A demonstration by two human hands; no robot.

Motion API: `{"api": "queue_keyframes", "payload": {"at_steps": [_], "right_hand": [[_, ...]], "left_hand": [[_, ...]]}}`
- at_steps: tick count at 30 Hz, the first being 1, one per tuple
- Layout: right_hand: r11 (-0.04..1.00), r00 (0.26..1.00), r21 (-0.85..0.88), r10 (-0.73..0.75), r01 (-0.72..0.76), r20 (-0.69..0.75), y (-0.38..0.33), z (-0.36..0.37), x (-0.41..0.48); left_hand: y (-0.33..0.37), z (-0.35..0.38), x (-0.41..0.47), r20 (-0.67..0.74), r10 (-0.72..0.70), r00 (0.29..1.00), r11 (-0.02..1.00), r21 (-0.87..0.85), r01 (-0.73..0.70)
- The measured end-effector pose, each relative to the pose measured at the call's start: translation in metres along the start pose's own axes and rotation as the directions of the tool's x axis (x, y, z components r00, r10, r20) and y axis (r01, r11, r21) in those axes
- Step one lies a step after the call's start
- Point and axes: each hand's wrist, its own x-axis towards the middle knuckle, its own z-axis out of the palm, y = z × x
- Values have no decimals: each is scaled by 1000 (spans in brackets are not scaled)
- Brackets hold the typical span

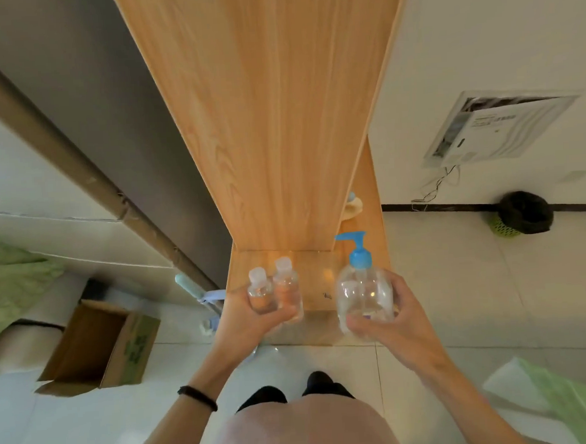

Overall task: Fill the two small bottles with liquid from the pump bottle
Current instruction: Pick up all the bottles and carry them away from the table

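though clear, pump bottle [363, 294] contents indistinct

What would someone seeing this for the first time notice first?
The clear pump bottle with its bright blue pump, gripped in the right hand at centre right. Beside it, the left hand grips the two small bottles together, both capped. Behind them a tall wooden panel fills the upper middle.

No words or numbers can be read. Green print is seen on the cardboard box [136, 346], and small print on the white wall panel [498, 127].
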Motion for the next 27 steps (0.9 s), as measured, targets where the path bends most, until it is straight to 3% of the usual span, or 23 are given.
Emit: {"api": "queue_keyframes", "payload": {"at_steps": [4,9,15,24,27], "right_hand": [[998,998,-56,-41,38,-45,-3,-4,38],[996,992,-81,-45,36,-114,7,8,59],[979,993,-200,-62,42,-98,13,21,72],[948,995,-312,-85,66,-46,14,21,84],[939,995,-334,-94,79,-29,10,21,84]], "left_hand": [[2,6,41,-39,-27,999,993,112,31],[-5,7,74,40,-25,999,977,214,16],[-11,10,90,113,10,994,984,178,-30],[-28,8,101,123,-1,992,916,399,-49],[-26,6,100,161,48,986,880,459,-118]]}}
